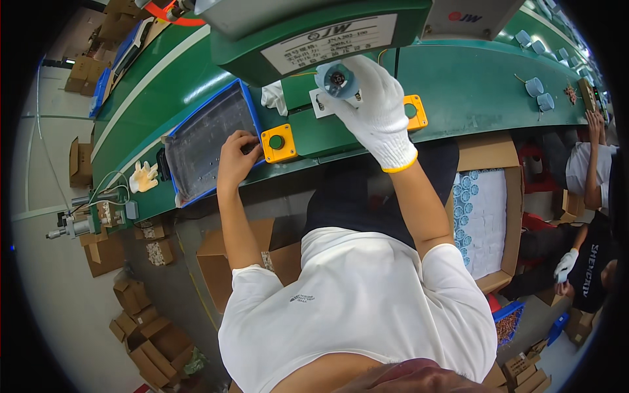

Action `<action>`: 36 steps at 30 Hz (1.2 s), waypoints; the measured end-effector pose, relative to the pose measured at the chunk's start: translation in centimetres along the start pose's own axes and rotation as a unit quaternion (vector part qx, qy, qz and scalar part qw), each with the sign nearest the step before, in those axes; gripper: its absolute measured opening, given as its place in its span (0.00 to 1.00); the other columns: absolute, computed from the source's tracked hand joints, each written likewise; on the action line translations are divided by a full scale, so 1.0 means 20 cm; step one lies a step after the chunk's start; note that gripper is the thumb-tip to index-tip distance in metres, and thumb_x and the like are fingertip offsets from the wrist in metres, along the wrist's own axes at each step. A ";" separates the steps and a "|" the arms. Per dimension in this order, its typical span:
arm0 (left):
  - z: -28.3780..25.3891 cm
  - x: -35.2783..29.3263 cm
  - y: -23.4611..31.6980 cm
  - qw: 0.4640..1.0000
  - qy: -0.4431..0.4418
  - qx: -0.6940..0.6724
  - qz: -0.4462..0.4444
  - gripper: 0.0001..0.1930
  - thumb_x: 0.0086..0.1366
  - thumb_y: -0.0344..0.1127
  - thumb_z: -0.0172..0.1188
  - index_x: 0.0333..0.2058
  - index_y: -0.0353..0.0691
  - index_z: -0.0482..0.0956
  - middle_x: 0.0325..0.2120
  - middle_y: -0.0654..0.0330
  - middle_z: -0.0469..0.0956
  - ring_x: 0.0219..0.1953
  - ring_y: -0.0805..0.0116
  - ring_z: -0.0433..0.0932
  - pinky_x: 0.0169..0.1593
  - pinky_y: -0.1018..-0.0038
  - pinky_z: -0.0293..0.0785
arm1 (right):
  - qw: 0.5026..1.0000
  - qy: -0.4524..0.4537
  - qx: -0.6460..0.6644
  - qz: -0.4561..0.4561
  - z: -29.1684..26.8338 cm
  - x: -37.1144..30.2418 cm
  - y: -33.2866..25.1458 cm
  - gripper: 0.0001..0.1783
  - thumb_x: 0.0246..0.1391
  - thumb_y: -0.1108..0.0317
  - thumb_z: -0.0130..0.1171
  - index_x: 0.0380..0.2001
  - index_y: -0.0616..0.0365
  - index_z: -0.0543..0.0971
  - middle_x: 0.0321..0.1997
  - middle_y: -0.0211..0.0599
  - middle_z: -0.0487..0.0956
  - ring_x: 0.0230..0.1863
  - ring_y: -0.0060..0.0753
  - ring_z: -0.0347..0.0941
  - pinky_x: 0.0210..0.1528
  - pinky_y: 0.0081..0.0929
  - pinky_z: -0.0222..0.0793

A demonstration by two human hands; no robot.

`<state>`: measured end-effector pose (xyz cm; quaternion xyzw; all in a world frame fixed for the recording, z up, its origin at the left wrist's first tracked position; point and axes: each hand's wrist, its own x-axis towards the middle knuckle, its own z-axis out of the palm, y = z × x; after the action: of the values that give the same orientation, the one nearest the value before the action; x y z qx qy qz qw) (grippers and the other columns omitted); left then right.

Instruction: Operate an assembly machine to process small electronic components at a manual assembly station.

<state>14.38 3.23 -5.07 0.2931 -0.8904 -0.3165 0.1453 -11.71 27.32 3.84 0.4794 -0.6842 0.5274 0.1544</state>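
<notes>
Gloved in white, the right hand [377, 108] grips a small pale-blue round part [336, 80] by its rim and holds it up under the green press machine [308, 33], with the dark centre of the part turned toward the camera. The bare left hand [236, 160] reaches into the blue-edged tray [196, 147]; its fingertips are curled down on the tray's grey bottom, pinching at something too small to make out, so whether it holds anything cannot be told. Just right of that hand sits a yellow box with a green push button [278, 143], and a second yellow button box [415, 111] lies beside the gloved wrist. Both boxes stand on the green workbench [472, 92]. More pale-blue parts [538, 92] lie farther along the bench. An open carton of blue parts [481, 219] stands at the person's right side.
</notes>
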 end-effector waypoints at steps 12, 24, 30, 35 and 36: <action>-0.12 0.07 0.05 0.987 -0.110 0.098 0.061 0.07 0.64 0.27 0.73 0.39 0.35 0.87 0.42 0.51 0.82 0.45 0.47 0.81 0.50 0.60 0.78 | 0.978 -0.133 -0.143 0.071 -0.03 0.14 -0.06 0.28 0.49 0.53 0.80 0.49 0.53 0.81 0.46 0.41 0.86 0.45 0.51 0.86 0.48 0.44 0.84; 0.15 -0.15 0.31 0.980 0.183 -0.017 0.077 0.06 0.69 0.25 0.70 0.44 0.32 0.86 0.42 0.49 0.89 0.45 0.53 0.87 0.53 0.64 0.81 | 0.999 -0.046 -0.022 0.019 -0.09 0.05 -0.04 0.26 0.51 0.63 0.75 0.53 0.59 0.82 0.49 0.43 0.88 0.51 0.56 0.85 0.52 0.46 0.83; 0.34 -0.18 0.27 0.940 0.241 0.054 0.234 0.08 0.66 0.22 0.70 0.43 0.33 0.85 0.47 0.50 0.88 0.52 0.43 0.85 0.59 0.52 0.79 | 0.992 0.005 -0.121 -0.028 -0.33 -0.40 0.45 0.08 0.53 0.75 0.64 0.37 0.63 0.84 0.32 0.45 0.83 0.32 0.54 0.82 0.37 0.47 0.79; 0.28 -0.20 0.24 0.928 0.232 0.171 0.235 0.07 0.69 0.26 0.66 0.44 0.35 0.84 0.43 0.52 0.87 0.57 0.42 0.82 0.62 0.48 0.74 | 0.987 0.056 -0.076 -0.133 -0.33 -0.37 0.52 0.07 0.55 0.70 0.61 0.36 0.58 0.84 0.35 0.42 0.85 0.31 0.55 0.80 0.42 0.48 0.79; 0.26 -0.18 0.24 0.931 0.209 0.166 0.250 0.06 0.69 0.27 0.66 0.43 0.36 0.83 0.44 0.51 0.86 0.57 0.42 0.82 0.62 0.48 0.73 | 0.984 0.030 -0.095 -0.148 -0.32 -0.40 0.54 0.07 0.55 0.70 0.61 0.36 0.59 0.84 0.35 0.42 0.84 0.32 0.55 0.80 0.42 0.47 0.79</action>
<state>12.76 10.92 -6.22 0.1402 -0.9242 -0.0491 0.3518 -18.57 36.66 -5.59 0.5426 -0.6477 0.4452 0.2965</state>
